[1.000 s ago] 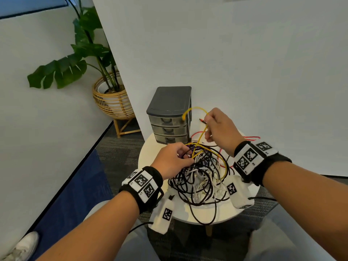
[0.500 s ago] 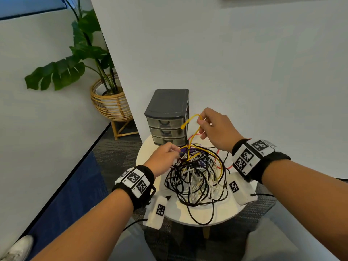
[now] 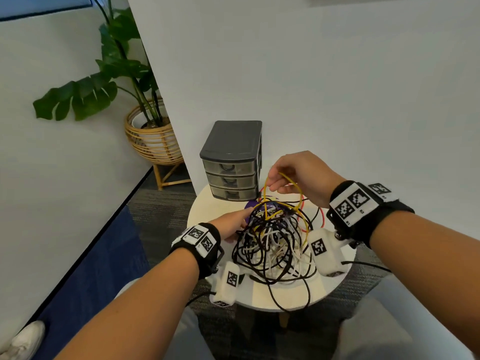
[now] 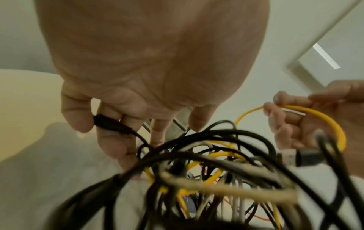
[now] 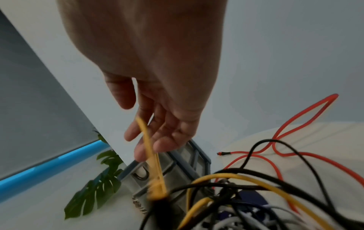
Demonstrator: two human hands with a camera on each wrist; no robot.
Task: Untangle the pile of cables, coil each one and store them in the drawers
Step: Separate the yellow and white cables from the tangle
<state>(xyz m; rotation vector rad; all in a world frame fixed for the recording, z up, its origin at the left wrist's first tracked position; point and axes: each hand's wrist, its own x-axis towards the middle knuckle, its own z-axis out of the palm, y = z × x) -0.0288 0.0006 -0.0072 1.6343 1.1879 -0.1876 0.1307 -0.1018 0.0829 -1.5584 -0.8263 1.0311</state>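
A grey carpet (image 3: 161,216) covers the floor nearest, with a blue strip (image 3: 85,276) along its left side and a white shoe (image 3: 22,341) at the near left corner; on the carpet stands a small round white table (image 3: 265,294), its near edge bare except for one black loop that hangs over the rim; the pile of cables (image 3: 272,242), black, white and yellow tangled together, fills the middle of the top, leaving narrow bare margins at the left and near sides. The left hand (image 3: 231,224) lies at the pile's left edge, fingers curled down into the tangle, pinching a black plug (image 4: 112,124) between thumb and fingers; the right hand (image 3: 298,175) is raised above the far side of the pile, thumb and fingers pinching a yellow cable (image 3: 285,183) that arches up out of the heap; a red cable (image 5: 295,129) trails over the table's right side, apart from the main tangle. Beyond the pile, at the far edge of the table, stands a dark grey three-drawer unit (image 3: 233,162), all drawers pushed in, close against a white partition (image 3: 337,87) that closes off the far and right sides; to the far left, past the partition's edge, a leafy plant in a wicker basket (image 3: 153,141) sits on a wooden stand by a white wall (image 3: 52,165).
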